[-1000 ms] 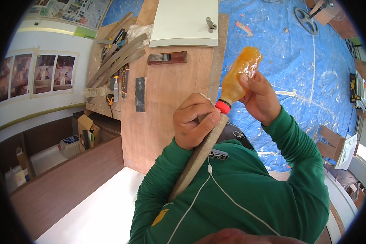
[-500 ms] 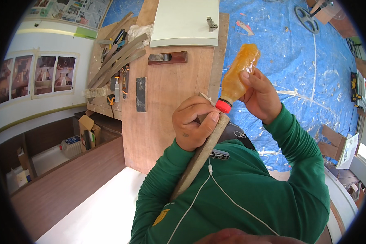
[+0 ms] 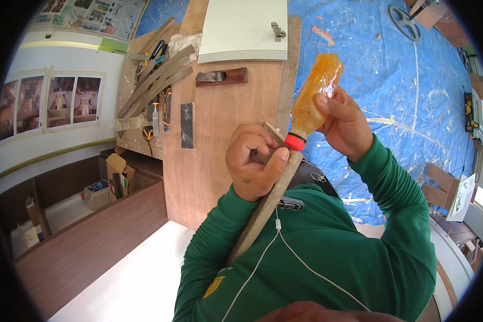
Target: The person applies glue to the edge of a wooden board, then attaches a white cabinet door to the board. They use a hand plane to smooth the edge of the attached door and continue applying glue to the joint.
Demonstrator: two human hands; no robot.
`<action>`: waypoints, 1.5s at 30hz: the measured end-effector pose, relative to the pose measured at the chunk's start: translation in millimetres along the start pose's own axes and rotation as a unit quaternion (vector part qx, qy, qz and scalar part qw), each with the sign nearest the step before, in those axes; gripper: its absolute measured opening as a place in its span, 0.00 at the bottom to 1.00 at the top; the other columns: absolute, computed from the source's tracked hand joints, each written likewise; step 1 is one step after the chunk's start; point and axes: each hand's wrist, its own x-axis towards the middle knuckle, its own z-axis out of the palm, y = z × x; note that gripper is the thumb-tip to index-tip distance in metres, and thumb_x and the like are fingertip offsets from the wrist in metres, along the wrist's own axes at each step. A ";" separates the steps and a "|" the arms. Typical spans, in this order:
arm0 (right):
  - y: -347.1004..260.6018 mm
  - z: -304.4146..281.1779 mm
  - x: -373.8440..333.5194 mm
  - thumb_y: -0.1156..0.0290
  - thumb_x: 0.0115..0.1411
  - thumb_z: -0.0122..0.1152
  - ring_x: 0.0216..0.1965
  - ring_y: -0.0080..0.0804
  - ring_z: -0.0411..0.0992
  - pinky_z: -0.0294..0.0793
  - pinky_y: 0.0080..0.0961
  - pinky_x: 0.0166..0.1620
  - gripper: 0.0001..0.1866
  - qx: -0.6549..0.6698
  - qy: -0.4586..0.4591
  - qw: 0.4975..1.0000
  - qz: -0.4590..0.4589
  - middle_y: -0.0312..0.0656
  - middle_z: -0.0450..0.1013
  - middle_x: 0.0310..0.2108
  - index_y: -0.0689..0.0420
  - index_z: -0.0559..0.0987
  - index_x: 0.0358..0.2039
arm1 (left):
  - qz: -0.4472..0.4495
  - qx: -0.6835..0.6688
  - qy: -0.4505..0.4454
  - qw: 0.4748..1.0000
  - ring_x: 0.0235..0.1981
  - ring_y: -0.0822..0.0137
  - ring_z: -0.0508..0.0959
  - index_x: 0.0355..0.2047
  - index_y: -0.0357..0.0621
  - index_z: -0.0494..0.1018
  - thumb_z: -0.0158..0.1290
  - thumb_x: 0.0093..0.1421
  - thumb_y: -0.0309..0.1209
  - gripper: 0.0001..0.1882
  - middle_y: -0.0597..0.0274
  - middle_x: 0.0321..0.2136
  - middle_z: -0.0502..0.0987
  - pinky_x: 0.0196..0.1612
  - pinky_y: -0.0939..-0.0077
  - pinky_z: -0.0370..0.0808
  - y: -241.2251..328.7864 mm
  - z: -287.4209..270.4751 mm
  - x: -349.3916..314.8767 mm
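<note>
My right hand [image 3: 342, 122] grips a soft plastic bottle [image 3: 317, 88] of amber, glue-like stuff, tipped so its red cap [image 3: 294, 141] points down. That cap meets the upper end of a long narrow wooden strip [image 3: 268, 203], which leans along my left forearm against my body. Closed around the strip near this end is my left hand [image 3: 256, 163], its thumb close to the cap. Another short piece of wood [image 3: 274, 132] sticks out past the left fingers; how it joins the strip is hidden by the hand.
A wooden workbench [image 3: 220, 177] carries a hand plane [image 3: 221, 77], a dark flat block [image 3: 187, 125], a white panel [image 3: 243, 29] with a metal hinge, and several curved strips [image 3: 156, 80]. A blue sheet [image 3: 381, 70] covers the floor at right. Open shelving [image 3: 91, 244] stands lower left.
My left fingers have lifted and curled a little, showing more of the short wood piece. The bottle stays tipped with its cap at the strip's end.
</note>
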 end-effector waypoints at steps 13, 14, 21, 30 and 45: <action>-5.6 11.7 0.4 0.68 0.67 0.69 0.48 0.31 0.80 0.83 0.34 0.51 0.24 -0.039 0.020 0.998 -0.054 0.42 0.77 0.48 0.61 0.70 0.57 | 0.015 0.040 0.004 0.999 0.32 0.70 0.76 0.24 0.46 0.65 0.66 0.53 0.18 0.18 0.54 0.36 0.73 0.32 0.78 0.73 -0.3 -2.4 0.0; -6.6 11.1 0.8 0.67 0.66 0.69 0.47 0.30 0.80 0.83 0.33 0.51 0.24 -0.049 0.015 0.997 -0.055 0.41 0.77 0.48 0.61 0.70 0.57 | 0.012 0.044 0.004 0.999 0.32 0.69 0.76 0.24 0.46 0.64 0.67 0.53 0.19 0.19 0.54 0.36 0.73 0.32 0.77 0.74 0.2 -3.2 -0.6; -9.1 10.4 2.8 0.63 0.65 0.69 0.54 0.32 0.78 0.78 0.35 0.60 0.28 -0.081 -0.001 0.995 -0.049 0.44 0.77 0.51 0.61 0.70 0.60 | 0.032 0.052 0.004 0.998 0.31 0.66 0.76 0.23 0.47 0.63 0.67 0.52 0.20 0.20 0.53 0.35 0.73 0.35 0.72 0.75 -3.1 -3.6 0.3; -1.2 0.5 9.4 0.59 0.64 0.71 0.54 0.33 0.78 0.77 0.35 0.60 0.32 -0.056 -0.015 0.998 -0.023 0.44 0.77 0.53 0.60 0.69 0.62 | 0.026 0.057 -0.003 0.998 0.32 0.66 0.76 0.23 0.48 0.62 0.67 0.52 0.20 0.20 0.54 0.35 0.73 0.36 0.72 0.75 -2.0 -5.3 0.9; 8.7 -0.3 11.3 0.63 0.67 0.70 0.50 0.27 0.77 0.80 0.30 0.54 0.28 0.006 -0.015 0.999 -0.034 0.37 0.75 0.49 0.57 0.68 0.61 | 0.027 0.047 -0.012 0.998 0.32 0.66 0.76 0.23 0.48 0.62 0.67 0.53 0.20 0.21 0.53 0.37 0.72 0.36 0.73 0.77 -3.1 -4.5 -1.1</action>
